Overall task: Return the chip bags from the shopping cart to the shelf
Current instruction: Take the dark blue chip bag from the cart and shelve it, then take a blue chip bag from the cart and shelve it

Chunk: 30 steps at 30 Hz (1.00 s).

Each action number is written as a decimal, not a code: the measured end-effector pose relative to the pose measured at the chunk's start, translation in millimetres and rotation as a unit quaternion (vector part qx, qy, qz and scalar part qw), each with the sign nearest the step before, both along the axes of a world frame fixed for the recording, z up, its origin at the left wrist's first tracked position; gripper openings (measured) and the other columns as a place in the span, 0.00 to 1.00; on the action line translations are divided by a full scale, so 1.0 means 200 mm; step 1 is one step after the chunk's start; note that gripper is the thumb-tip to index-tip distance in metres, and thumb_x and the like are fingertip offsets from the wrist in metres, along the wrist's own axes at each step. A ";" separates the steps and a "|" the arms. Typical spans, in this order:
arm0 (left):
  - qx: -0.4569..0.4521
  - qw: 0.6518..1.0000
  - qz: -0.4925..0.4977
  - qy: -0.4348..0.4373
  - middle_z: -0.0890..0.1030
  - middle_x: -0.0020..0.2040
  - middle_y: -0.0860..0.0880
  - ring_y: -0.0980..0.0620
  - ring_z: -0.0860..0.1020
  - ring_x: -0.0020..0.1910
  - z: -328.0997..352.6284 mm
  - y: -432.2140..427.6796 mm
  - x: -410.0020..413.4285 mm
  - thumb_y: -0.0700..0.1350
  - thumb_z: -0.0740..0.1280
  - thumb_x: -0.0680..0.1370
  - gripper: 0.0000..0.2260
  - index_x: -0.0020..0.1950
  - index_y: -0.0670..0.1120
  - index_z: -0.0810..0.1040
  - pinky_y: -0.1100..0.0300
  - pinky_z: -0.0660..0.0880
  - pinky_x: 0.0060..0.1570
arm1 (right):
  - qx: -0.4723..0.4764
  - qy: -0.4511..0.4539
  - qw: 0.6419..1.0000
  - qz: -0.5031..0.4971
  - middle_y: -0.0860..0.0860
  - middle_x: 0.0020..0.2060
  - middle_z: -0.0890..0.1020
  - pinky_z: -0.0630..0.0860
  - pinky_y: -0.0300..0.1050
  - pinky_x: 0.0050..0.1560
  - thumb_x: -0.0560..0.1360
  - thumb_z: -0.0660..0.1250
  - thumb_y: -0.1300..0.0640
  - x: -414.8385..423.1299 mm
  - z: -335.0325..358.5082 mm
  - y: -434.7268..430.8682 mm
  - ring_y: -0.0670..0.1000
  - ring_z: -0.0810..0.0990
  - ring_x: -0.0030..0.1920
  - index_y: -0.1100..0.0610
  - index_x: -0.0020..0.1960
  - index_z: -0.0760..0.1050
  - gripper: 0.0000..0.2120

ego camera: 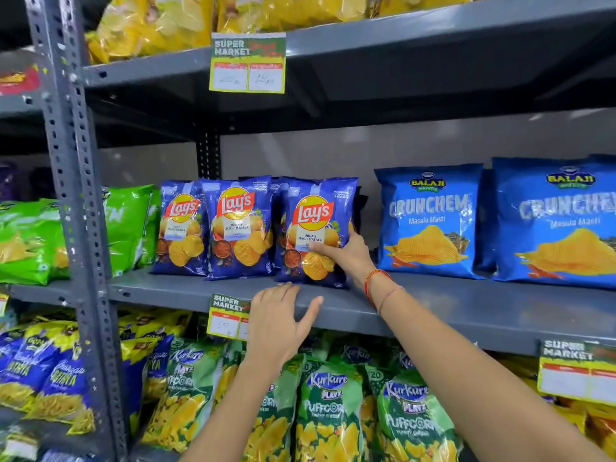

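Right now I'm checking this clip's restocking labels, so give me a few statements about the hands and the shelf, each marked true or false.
1. The right hand grips the rightmost Lay's bag standing on the middle shelf. True.
2. The left hand holds a second chip bag. False: it is open and empty, resting at the shelf's front edge.
3. Blue Balaji Crunchem bags stand to the right of the Lay's bags. True.
4. The held bag is green. False: it is dark blue, with a red and yellow logo.
5. Green Kurkure Puffcorn bags sit on the shelf below. True.
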<state>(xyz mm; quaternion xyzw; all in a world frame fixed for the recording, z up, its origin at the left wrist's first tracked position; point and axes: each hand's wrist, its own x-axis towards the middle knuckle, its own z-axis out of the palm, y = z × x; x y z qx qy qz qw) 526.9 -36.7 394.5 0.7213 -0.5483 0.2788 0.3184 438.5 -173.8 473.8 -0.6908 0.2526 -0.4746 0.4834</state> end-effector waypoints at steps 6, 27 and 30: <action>-0.014 1.000 -0.005 -0.011 0.84 0.51 0.44 0.45 0.80 0.52 -0.01 0.00 0.01 0.66 0.45 0.76 0.35 0.54 0.42 0.81 0.52 0.72 0.53 | -0.001 -0.040 0.999 -0.023 0.48 0.48 0.80 0.78 0.38 0.49 0.65 0.79 0.53 -0.10 -0.01 0.04 0.44 0.79 0.47 0.57 0.62 0.70 0.30; -0.096 0.884 -0.458 -0.010 0.84 0.49 0.44 0.45 0.80 0.53 -0.32 -0.27 -1.48 0.54 0.63 0.76 0.17 0.48 0.41 0.82 0.53 0.72 0.54 | 0.009 -0.116 0.927 -0.358 0.43 0.30 0.84 0.78 0.33 0.35 0.73 0.71 0.56 -2.14 -0.65 0.54 0.40 0.82 0.32 0.53 0.43 0.77 0.03; -0.046 0.847 -0.529 0.010 0.84 0.48 0.43 0.45 0.80 0.52 -0.54 -0.28 -1.80 0.51 0.65 0.75 0.15 0.47 0.39 0.82 0.54 0.73 0.54 | 0.064 -0.075 0.899 -0.426 0.43 0.28 0.84 0.76 0.32 0.32 0.75 0.69 0.59 -2.45 -0.91 0.62 0.40 0.81 0.31 0.53 0.43 0.77 0.03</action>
